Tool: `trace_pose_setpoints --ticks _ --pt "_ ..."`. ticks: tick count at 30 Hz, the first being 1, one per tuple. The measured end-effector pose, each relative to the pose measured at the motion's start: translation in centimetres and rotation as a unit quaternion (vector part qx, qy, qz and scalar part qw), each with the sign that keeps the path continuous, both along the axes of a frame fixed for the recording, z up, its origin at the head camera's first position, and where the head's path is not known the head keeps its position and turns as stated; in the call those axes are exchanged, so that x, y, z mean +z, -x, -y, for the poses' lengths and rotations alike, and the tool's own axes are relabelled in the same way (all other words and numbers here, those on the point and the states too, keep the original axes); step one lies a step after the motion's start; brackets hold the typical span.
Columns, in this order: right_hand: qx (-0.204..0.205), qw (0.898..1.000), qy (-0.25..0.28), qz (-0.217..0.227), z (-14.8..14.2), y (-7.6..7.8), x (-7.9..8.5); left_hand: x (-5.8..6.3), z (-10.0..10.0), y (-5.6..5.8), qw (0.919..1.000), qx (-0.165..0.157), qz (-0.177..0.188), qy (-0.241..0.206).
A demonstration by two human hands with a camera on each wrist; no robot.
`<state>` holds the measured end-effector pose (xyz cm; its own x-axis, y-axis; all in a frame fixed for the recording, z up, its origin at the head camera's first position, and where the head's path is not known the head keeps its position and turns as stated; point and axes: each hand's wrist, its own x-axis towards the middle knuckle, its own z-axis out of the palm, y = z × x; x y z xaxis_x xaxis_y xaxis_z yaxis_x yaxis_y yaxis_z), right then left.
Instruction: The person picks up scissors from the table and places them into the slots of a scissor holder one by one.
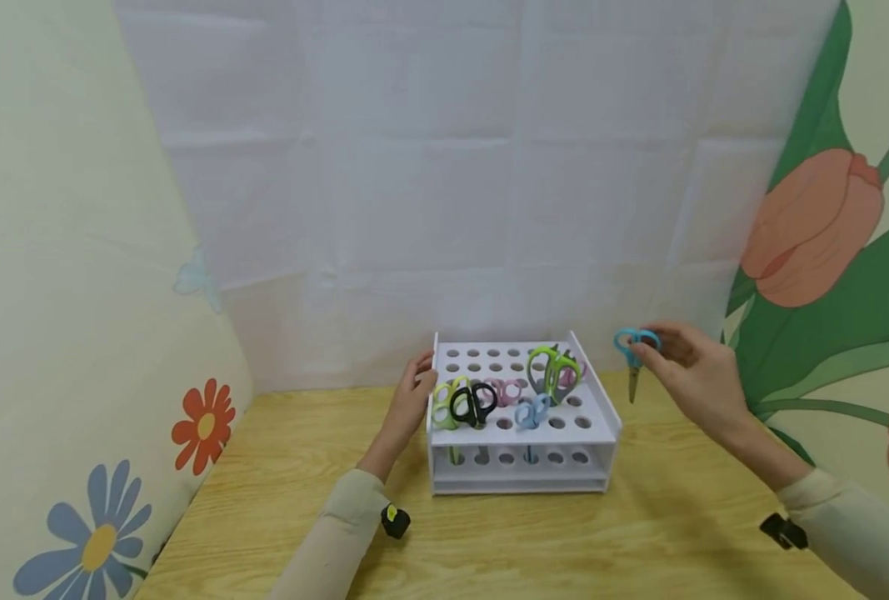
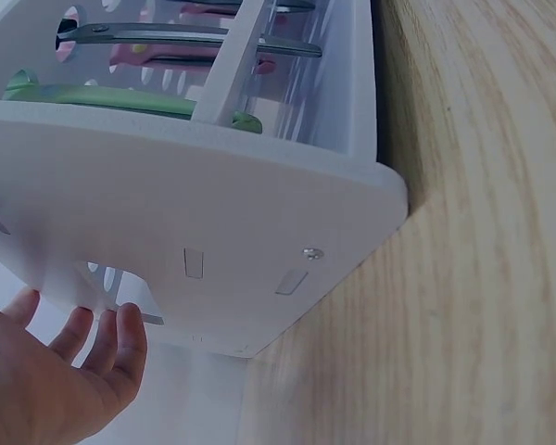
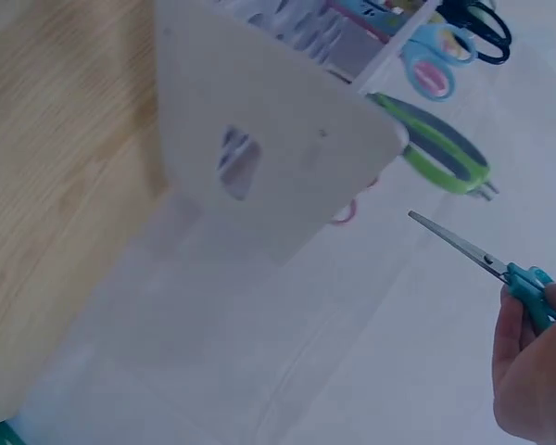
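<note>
A pair of scissors with turquoise handles [image 1: 634, 367] hangs blades down from my right hand [image 1: 702, 379], whose thumb and fingers pinch the handle loops. They are to the right of the white rack [image 1: 522, 485], in the air. In the right wrist view the closed blades of the scissors [image 3: 459, 246] point toward the rack. My left hand [image 1: 408, 400] rests at the rack's left side panel; in the left wrist view its fingertips [image 2: 130, 320] touch that panel beside an oval cutout. Black scissors [image 1: 474, 405], light blue scissors [image 1: 532, 412] and green scissors [image 1: 555, 373] stand in the rack's holes.
Yellow-green scissors [image 1: 446, 408] stand behind the black ones, and pink scissors [image 1: 502, 390] sit near the rack's middle. Rows of round holes run across both tiers. The rack stands on a wood-grain table [image 1: 294, 492], with a white sheet [image 1: 444, 167] hanging behind it.
</note>
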<state>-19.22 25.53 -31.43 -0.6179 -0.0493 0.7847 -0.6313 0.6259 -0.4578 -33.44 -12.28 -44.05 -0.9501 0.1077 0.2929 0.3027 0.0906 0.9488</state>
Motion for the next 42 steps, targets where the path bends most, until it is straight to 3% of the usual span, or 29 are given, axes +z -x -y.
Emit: trace_pose_setpoints --ticks 5,15,24,33,39,42 --pt "0.019 1.000 0.016 0.017 1.5 -0.5 0.2 0.1 0.0 0.0 0.9999 0.006 0.004 0.007" --pt "0.035 0.998 0.009 0.046 4.4 -1.1 -1.4 0.1 0.0 0.0 1.0000 0.000 -0.001 0.000" --pt "0.042 0.998 -0.011 0.045 3.8 0.8 -4.4 0.0 -0.1 0.0 1.0000 -0.004 0.001 0.001" --pt "0.043 0.992 -0.121 0.007 3.8 1.5 -5.6 0.0 -0.1 0.0 0.9999 -0.006 0.001 -0.008" --pt "0.001 0.967 -0.254 -0.031 3.5 1.6 -6.0 0.1 0.0 0.1 1.0000 -0.005 0.002 -0.003" --pt "-0.010 0.959 -0.282 -0.036 3.3 1.7 -6.2 0.1 0.0 0.0 1.0000 -0.007 0.003 -0.001"
